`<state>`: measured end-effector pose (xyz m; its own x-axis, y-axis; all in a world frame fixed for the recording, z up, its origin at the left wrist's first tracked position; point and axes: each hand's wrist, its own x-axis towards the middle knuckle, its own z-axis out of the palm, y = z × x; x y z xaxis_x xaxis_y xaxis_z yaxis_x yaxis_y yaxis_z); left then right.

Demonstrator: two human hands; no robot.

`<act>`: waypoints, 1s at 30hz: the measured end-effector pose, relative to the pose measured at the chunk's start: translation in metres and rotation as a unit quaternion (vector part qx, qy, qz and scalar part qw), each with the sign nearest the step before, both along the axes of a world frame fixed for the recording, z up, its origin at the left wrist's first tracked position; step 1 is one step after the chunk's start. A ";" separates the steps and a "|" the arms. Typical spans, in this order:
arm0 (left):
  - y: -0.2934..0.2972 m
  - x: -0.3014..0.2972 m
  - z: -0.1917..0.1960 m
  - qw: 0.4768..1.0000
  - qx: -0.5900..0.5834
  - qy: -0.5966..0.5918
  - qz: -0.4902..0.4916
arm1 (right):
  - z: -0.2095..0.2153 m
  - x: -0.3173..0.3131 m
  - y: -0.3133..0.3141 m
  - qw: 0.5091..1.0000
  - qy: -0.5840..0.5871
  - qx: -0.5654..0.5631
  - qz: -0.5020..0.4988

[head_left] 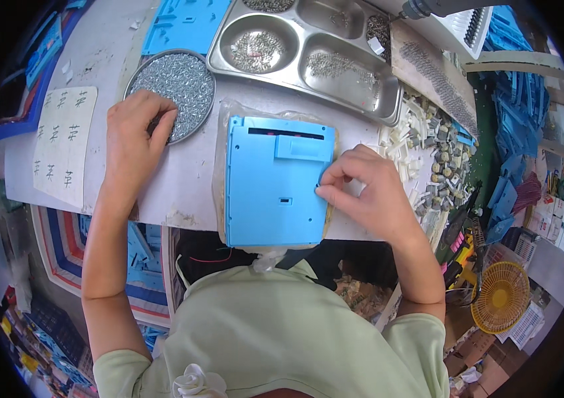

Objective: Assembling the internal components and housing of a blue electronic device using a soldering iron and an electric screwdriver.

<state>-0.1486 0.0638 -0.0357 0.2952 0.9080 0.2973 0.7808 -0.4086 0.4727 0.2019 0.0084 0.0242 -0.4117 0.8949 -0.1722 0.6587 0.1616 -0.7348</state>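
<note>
two hands work either side of one flat light-blue rectangular plastic panel, which lies on a clear plastic bag at the near edge of the grey worktable, its long axis running away from the person. the right hand is the nearer: it sits at the panel's right edge, about halfway along, thumb and forefinger drawn together in a pinch right at that edge; whether something small is held between them i cannot tell. the left hand lies well left of the panel, fingers curled down into the round shallow metal dish of small silvery screws, which sits just beyond the panel's far left corner. what the fingertips have gathered is hidden. beyond the panel stands a steel compartment tray with more small metal parts.
</note>
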 end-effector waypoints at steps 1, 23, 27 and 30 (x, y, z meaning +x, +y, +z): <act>0.000 0.001 0.002 1.000 -0.010 -0.012 0.000 | 0.000 0.000 0.000 0.999 -0.006 0.035 0.022; -0.071 0.126 0.030 0.947 -0.051 -0.051 -0.313 | 0.003 0.030 -0.012 0.992 0.015 0.090 -0.082; -0.076 0.125 0.028 0.939 0.003 -0.004 -0.343 | 0.006 0.034 -0.014 0.989 0.011 0.128 -0.078; -0.079 0.122 0.027 0.944 0.012 -0.023 -0.330 | 0.009 0.035 -0.007 0.986 0.008 0.152 -0.072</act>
<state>-0.0270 -0.0155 -0.0088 0.7800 0.5244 0.3416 0.3322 -0.8095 0.4841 0.2368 0.0018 0.0330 -0.2777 0.9532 0.1194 0.6792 0.2827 -0.6773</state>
